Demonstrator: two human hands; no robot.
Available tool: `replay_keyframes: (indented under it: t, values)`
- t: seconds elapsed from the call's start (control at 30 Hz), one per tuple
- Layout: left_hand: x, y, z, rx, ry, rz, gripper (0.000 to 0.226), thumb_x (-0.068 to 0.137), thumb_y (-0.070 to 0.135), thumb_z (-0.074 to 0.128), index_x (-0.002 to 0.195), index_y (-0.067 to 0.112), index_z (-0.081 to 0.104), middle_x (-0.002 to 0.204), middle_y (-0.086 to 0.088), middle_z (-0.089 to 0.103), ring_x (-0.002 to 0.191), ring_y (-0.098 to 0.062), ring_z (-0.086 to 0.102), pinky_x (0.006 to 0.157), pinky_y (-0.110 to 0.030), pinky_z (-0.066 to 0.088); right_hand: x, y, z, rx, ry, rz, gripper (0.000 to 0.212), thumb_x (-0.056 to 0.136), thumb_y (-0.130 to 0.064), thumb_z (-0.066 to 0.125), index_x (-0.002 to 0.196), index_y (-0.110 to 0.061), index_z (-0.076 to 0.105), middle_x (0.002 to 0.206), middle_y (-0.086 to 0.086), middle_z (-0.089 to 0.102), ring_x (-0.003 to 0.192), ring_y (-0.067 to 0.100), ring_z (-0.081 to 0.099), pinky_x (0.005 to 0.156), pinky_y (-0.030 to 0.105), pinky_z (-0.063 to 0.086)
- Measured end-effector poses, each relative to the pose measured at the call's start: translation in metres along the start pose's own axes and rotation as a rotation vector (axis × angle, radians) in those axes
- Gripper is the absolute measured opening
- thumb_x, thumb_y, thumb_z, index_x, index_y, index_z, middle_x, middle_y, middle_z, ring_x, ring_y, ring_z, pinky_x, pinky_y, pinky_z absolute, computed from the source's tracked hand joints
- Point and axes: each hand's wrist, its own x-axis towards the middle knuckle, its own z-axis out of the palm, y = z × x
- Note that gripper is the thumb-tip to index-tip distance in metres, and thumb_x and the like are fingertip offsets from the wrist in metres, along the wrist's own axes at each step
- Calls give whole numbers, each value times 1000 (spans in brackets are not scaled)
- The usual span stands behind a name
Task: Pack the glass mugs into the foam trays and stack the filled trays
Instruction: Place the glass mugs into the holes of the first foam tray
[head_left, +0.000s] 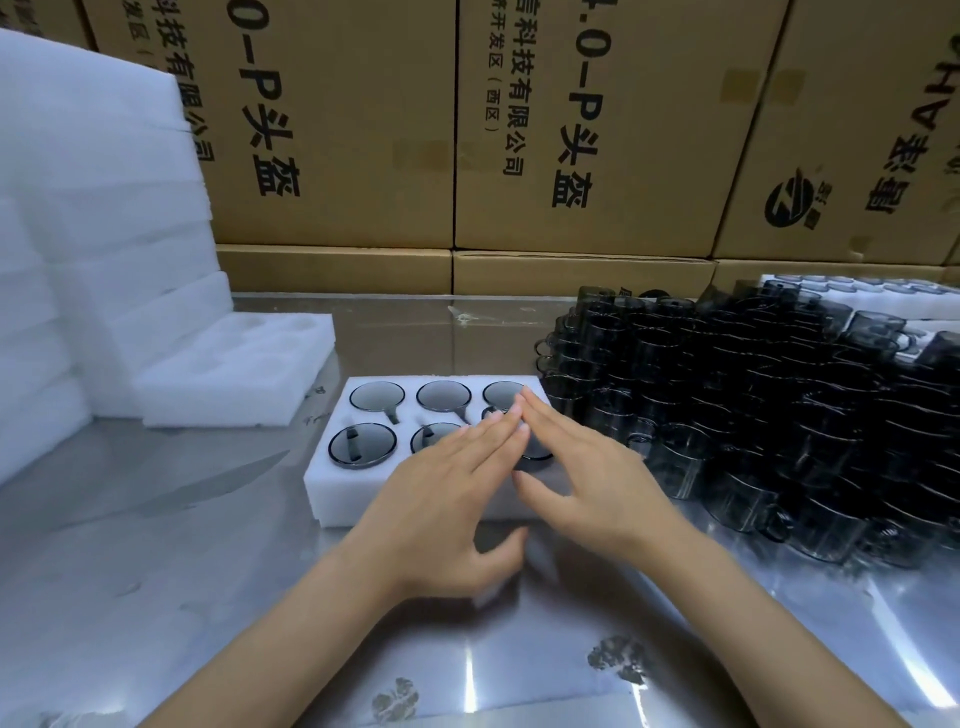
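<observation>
Head: both hands (447, 499) flat over filled tray (332, 483), R edge.

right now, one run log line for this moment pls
stage: tray filled | foam tray: mugs in all pockets | left hand: flat over tray | right hand: flat over tray | loose mugs: right

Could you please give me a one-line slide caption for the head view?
Both open hands, left hand and right hand, over a foam tray filled with glass mugs.
</observation>
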Motion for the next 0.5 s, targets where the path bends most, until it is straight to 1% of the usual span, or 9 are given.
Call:
replay_keyframes:
  t: [0.1, 0.23, 0.3, 0.4, 0.5]
  values:
    - [0, 2, 1, 3, 4, -8, 76, 72, 35, 58, 139, 4, 43, 149, -7, 36, 138, -19, 36, 113, -31, 28, -2, 3, 1, -12, -59, 2, 71, 89, -41, 49, 151, -34, 15, 155, -24, 7, 139, -5, 18, 109, 17, 18]
    - [0, 1, 3, 41, -16, -18, 78, 70, 32, 61, 140, 4, 43, 149, -7, 36, 137, -20, 37, 113, -30, 23, -2, 3, 4, -31, -61, -13, 70, 89, -40, 46, 151, -31, 15, 156, -21, 7, 140, -5, 15, 114, 20, 15]
    - [0, 1, 3, 61, -11, -26, 77, 68, 29, 63, 138, 3, 45, 147, -8, 39, 135, -21, 40, 112, -31, 25, -1, 4, 5, -51, -48, -17, 71, 87, -44, 40, 152, -30, 16, 156, -20, 8, 140, -5, 15, 114, 19, 14]
    - [1, 2, 4, 108, -10, -33, 74, 67, 25, 66, 135, 1, 49, 143, -10, 45, 132, -23, 45, 109, -35, 31, 1, 4, 7, -102, -27, -31, 66, 92, -43, 42, 151, -27, 18, 157, -17, 12, 141, -3, 15, 113, 17, 11]
    - [2, 4, 7, 159, -29, -61, 71, 67, 28, 64, 133, 1, 52, 141, -12, 48, 129, -24, 48, 106, -36, 36, 1, 3, 11, -168, 1, -37, 63, 93, -46, 36, 151, -26, 19, 157, -14, 14, 142, -3, 15, 111, 15, 6]
